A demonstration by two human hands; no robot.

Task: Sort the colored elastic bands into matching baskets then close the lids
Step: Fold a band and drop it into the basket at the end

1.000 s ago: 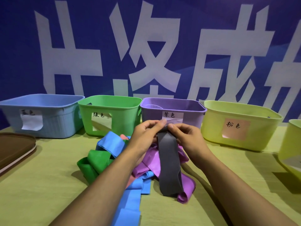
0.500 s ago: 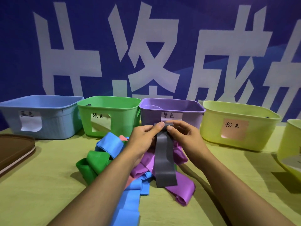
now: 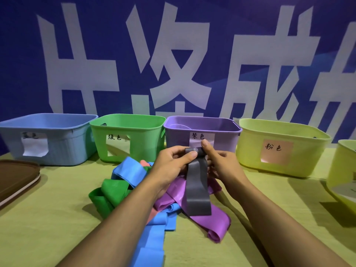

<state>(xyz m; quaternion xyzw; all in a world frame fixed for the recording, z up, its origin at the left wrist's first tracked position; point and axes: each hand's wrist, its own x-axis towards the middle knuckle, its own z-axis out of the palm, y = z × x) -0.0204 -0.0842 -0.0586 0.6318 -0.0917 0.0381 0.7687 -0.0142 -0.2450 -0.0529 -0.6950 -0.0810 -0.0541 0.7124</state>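
Both hands, left [image 3: 171,166] and right [image 3: 221,164], pinched the rolled top of the grey band [image 3: 197,186], which hung over the pile [image 3: 146,191] at 6 o'clock from the purple basket [image 3: 202,132]. It looked light, limp and stretchy (probably slightly grippy), best held at that rolled end.

the scene is evenly and fairly brightly lit from above, soft shadows are cast on the yellow-green tablecloth [image 3: 48,218] beneath the baskets and forearms, straight lines are bowed at the edges by the wide-angle lens, and slight softness is seen throughout.
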